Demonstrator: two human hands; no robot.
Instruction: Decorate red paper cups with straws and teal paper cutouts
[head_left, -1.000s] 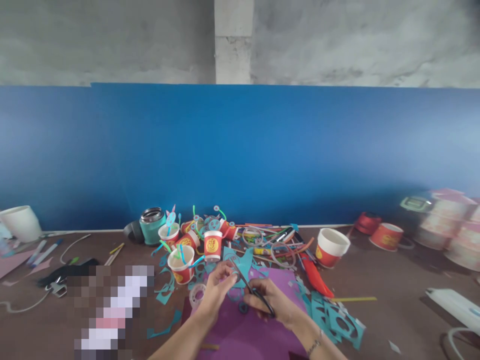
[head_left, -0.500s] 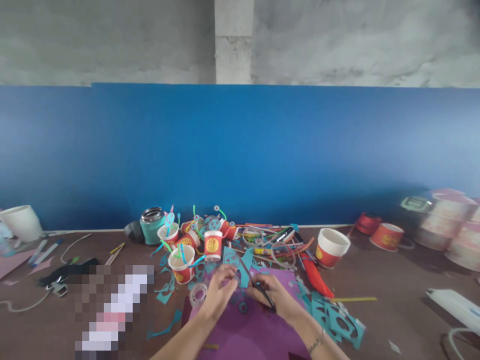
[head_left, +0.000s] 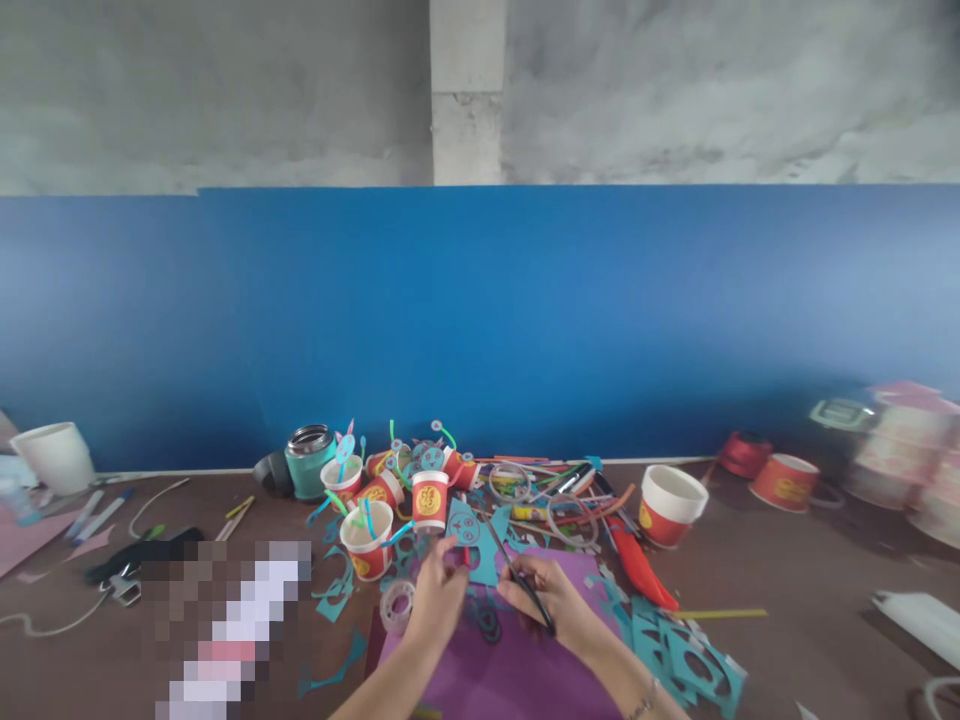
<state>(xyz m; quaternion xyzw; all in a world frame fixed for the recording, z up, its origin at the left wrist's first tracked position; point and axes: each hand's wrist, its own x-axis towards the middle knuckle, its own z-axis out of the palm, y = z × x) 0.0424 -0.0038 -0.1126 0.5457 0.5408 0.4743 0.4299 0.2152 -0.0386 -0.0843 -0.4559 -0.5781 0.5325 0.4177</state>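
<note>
My left hand (head_left: 439, 595) is at the left edge of a blue paper piece (head_left: 486, 555), thumb and forefinger apart, with nothing plain between them. The piece bears a drawn animal face (head_left: 468, 528). My right hand (head_left: 544, 598) grips a slim black-handled tool (head_left: 531, 595), its thin grey end pointing up and left across the blue paper. Its exact kind is unclear. Below the hands lies purple paper (head_left: 525, 665), with small round cut-outs (head_left: 489, 626), slightly blurred. A tape roll (head_left: 388, 610) sits just left of my left wrist.
Red-and-white paper cups (head_left: 367, 545) with pipe cleaners stand left of centre, near a teal thermos (head_left: 309, 465). Pens and pipe cleaners pile up behind my right hand. Blue paper scraps (head_left: 686, 655) lie on the right, beside a red pouch (head_left: 641, 570) and stacked cups (head_left: 673, 505).
My left hand has moved slightly away from my right hand, and the small round piece at its fingertips is gone from there. More dark outlines show on the purple paper. The view has tilted slightly up.
</note>
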